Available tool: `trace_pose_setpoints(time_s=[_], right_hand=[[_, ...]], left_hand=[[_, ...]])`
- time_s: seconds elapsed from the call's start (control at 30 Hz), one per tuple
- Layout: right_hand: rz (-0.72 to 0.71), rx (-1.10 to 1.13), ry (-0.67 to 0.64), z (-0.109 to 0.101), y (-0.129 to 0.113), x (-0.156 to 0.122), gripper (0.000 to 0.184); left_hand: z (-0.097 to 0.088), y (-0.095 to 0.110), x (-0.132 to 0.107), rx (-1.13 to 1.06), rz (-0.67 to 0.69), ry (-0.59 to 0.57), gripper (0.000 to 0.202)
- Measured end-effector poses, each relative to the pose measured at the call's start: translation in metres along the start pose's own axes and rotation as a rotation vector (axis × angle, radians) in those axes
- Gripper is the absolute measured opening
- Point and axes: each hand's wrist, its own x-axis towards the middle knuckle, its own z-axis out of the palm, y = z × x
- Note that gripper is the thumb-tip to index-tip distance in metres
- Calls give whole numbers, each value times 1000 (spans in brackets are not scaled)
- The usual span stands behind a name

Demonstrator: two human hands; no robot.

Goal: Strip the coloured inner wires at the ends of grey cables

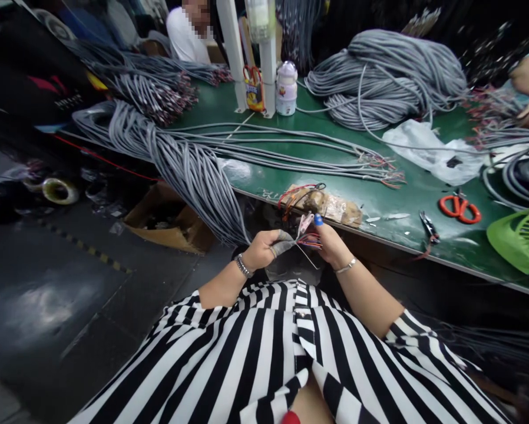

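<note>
My left hand [267, 247], with covered fingertips, is closed round the end of a grey cable, in front of the bench edge. From that end fan out thin coloured wires [309, 239], and my right hand [334, 244] pinches them; a blue cap covers its thumb tip. A pale strand hangs down between the hands. Just beyond, at the bench edge, lies a taped wooden block [329, 206] with red and black leads and a small pinkish clip [306, 222] by my fingers. A thick bundle of grey cables [189, 171] droops over the edge to my left.
Several grey cables [291, 154] lie across the green bench [264, 126]. Behind are a large cable coil [379, 76] and a bottle [286, 88]. To the right lie a plastic bag [436, 150], orange-handled scissors [459, 209], cutters [429, 227] and a green basket [523, 241]. Other people sit across.
</note>
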Motion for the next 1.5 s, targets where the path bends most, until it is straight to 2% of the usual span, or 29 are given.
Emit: trace_pose_setpoints(time_s=[0.17, 0.3, 0.4, 0.63, 0.77, 1.0, 1.1, 1.2, 1.3, 1.5], right_hand=[[65, 140, -19, 7, 2, 10, 57], [6, 265, 21, 10, 8, 11, 55], [-21, 285, 50, 11, 9, 12, 54], [45, 359, 23, 16, 6, 9, 51], [118, 396, -1, 11, 11, 6, 53], [146, 357, -22, -4, 20, 1, 56], [177, 369, -17, -4, 16, -2, 56], [190, 331, -72, 0, 7, -2, 54], [167, 283, -112, 4, -1, -1, 50], [35, 151, -60, 8, -1, 2, 45]], left_hand=[[6, -13, 9, -73, -81, 20, 35], [9, -18, 12, -86, -103, 20, 37], [10, -19, 15, -81, -108, 3, 37], [10, -14, 17, -53, -115, -79, 39], [7, -13, 8, -48, -111, -78, 38], [0, 2, -32, -17, -42, -194, 33], [-4, 8, -43, 2, 3, -145, 29], [-7, 8, -42, 8, -10, -59, 27], [-9, 6, -32, -28, -72, -15, 29], [-1, -5, -6, -143, -174, 2, 37]])
